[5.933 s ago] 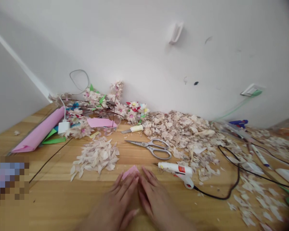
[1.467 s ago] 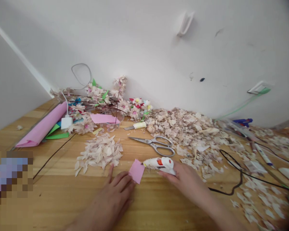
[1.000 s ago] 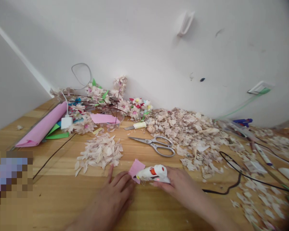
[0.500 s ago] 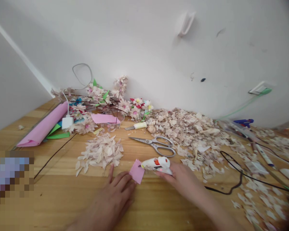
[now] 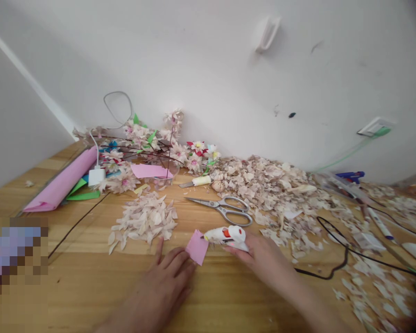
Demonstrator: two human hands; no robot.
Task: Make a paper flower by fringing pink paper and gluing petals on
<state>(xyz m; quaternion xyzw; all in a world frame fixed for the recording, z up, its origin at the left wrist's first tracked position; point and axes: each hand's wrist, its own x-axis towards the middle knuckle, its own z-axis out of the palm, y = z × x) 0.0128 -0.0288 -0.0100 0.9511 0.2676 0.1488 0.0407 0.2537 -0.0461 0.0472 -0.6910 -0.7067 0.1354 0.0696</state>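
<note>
A small folded pink paper lies on the wooden table in front of me. My left hand rests flat beside it, fingers spread, fingertips pinning its left edge. My right hand is wrapped round a white glue gun with an orange trigger. The gun's nozzle points left, right at the paper's upper right edge. A black cord trails from the gun to the right.
Steel scissors lie just beyond the gun. A heap of pale petal pieces sits left of them; a larger spread runs along the wall. Paper flowers on stems, pink paper roll, a small knife and pens lie around.
Six seconds ago both hands pressed the pink paper flat. Since then my right hand took up the glue gun, brought its tip onto the paper, then drew it back a little to the right.
</note>
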